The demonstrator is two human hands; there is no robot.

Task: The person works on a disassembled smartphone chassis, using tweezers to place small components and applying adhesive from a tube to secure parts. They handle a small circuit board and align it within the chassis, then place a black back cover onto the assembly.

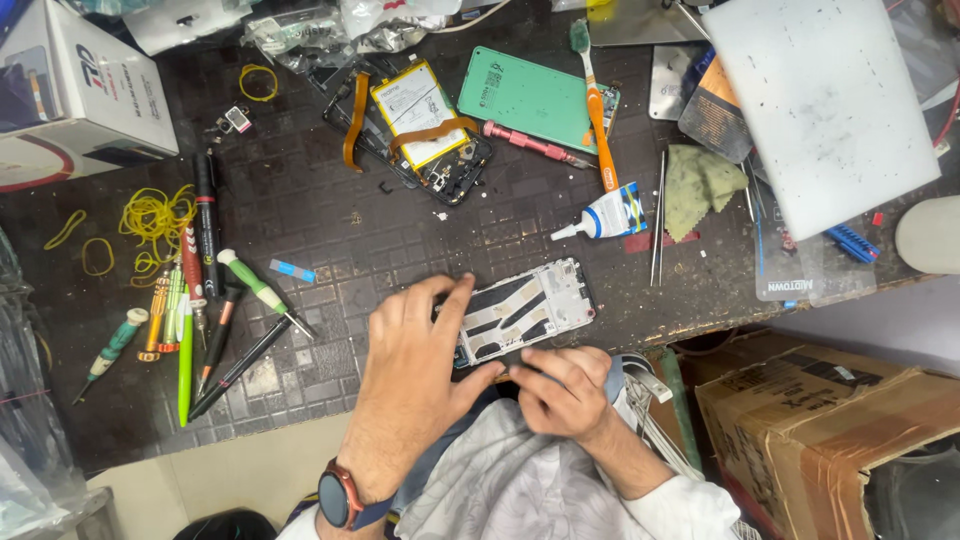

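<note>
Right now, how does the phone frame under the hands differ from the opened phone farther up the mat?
The frame is pale and silvery; the opened phone is black. The frame looks bare, with no battery; the opened phone carries a white battery and orange ribbon cables. The left hand and right hand touch the frame; the opened phone lies untouched. Both lie tilted on the dark mat.

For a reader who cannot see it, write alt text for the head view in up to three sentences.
Two bare hands, left hand and right hand, hold a silver phone frame at the near edge of a dark mat. Behind it lie an opened phone, a green back cover, a toothbrush and a glue tube; screwdrivers lie left.
</note>
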